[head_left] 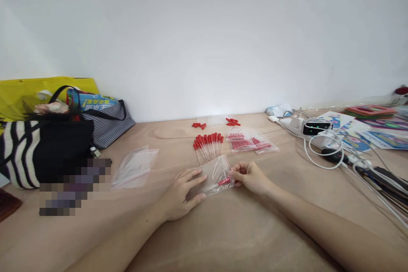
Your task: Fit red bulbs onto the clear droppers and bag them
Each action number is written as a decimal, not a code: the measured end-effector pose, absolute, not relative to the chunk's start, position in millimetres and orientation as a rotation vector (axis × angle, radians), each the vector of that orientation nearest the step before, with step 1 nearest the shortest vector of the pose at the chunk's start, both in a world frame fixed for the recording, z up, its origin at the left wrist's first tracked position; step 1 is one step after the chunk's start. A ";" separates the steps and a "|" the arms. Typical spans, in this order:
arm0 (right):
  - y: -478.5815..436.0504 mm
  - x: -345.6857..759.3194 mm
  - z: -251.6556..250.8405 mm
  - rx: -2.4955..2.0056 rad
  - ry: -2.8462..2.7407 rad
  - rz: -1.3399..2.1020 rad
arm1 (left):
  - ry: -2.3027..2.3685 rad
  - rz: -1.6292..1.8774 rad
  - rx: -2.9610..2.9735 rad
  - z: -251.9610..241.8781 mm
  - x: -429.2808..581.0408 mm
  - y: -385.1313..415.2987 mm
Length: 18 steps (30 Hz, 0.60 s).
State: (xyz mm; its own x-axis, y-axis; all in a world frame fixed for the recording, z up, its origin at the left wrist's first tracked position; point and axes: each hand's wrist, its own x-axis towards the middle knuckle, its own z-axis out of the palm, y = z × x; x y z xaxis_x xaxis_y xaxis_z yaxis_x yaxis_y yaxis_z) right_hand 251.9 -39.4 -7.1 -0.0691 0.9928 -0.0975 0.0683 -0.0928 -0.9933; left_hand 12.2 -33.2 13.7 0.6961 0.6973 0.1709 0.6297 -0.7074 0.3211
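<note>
A clear zip-lock bag [214, 178] lies before me with a red piece [224, 181] inside it. My left hand [185, 191] rests on the bag's left side, its fingers spread. At the right edge, my right hand [247, 176] pinches the bag beside the red piece. Just beyond the bag, several droppers with red bulbs [208, 140] lie fanned out, their clear tubes pointing toward me and the lower ends partly behind the bag. Filled zip-lock bags with red pieces [240, 142] lie to the right of the droppers.
Flat clear bags [135, 168] lie left. Near the wall are loose red bulbs [199, 125] and clear tubes [216, 122]. A power strip [291, 126] with looping white cables stands right, beside cards [381, 139]. A black bag [63, 144] and a striped bag [110, 123] stand left.
</note>
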 end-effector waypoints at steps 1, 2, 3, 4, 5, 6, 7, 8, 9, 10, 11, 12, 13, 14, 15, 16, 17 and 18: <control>-40.0 251.5 -6.0 -1.275 -1.230 1.340 | 1.063 0.426 2.664 14.0 12.2 -33.4; -40.6 251.4 -5.0 -1.268 -1.211 1.367 | 1.062 0.431 2.657 14.5 11.7 -33.3; -41.3 251.8 -4.4 -1.276 -1.213 1.385 | 1.055 0.426 2.650 15.1 10.8 -33.0; -42.0 252.9 -4.1 -1.300 -1.239 1.384 | 1.043 0.406 2.644 15.8 9.4 -32.4; -42.5 254.7 -4.1 -1.331 -1.291 1.359 | 1.025 0.378 2.641 16.5 7.7 -31.6; -43.0 257.2 -4.4 -1.364 -1.365 1.298 | 1.004 0.346 2.639 17.1 5.6 -30.7; -43.3 260.2 -4.8 -1.396 -1.449 1.204 | 0.981 0.315 2.638 17.6 3.5 -29.7; -43.4 263.5 -5.1 -1.423 -1.534 1.089 | 0.962 0.293 2.638 17.9 1.5 -28.8; -43.1 266.9 -5.1 -1.443 -1.612 0.968 | 0.951 0.279 2.639 18.0 -0.1 -28.2; -42.3 270.2 -4.6 -1.458 -1.684 0.848 | 0.946 0.273 2.639 18.0 -1.3 -27.8; -40.7 273.2 -3.6 -1.468 -1.751 0.739 | 0.947 0.273 2.637 17.9 -1.9 -27.6; -38.1 275.6 -1.8 -1.474 -1.809 0.641 | 0.949 0.274 2.634 17.8 -2.2 -27.6; -34.4 277.3 0.7 -1.473 -1.859 0.558 | 0.949 0.279 2.631 17.7 -2.0 -27.8; -29.5 278.2 3.8 -1.478 -1.895 0.482 | 0.946 0.283 2.628 17.8 -1.6 -27.9; -23.4 278.1 7.5 -1.496 -1.913 0.416 | 0.942 0.289 2.627 18.0 -1.1 -28.0; -16.3 276.9 11.5 -1.537 -1.916 0.366 | 0.937 0.295 2.629 18.3 -0.6 -28.1; -8.2 274.8 15.5 -1.608 -1.901 0.329 | 0.932 0.301 2.632 18.8 -0.1 -28.0; 0.5 271.7 19.3 -1.692 -1.885 0.301 | 0.927 0.303 2.638 19.4 0.2 -27.9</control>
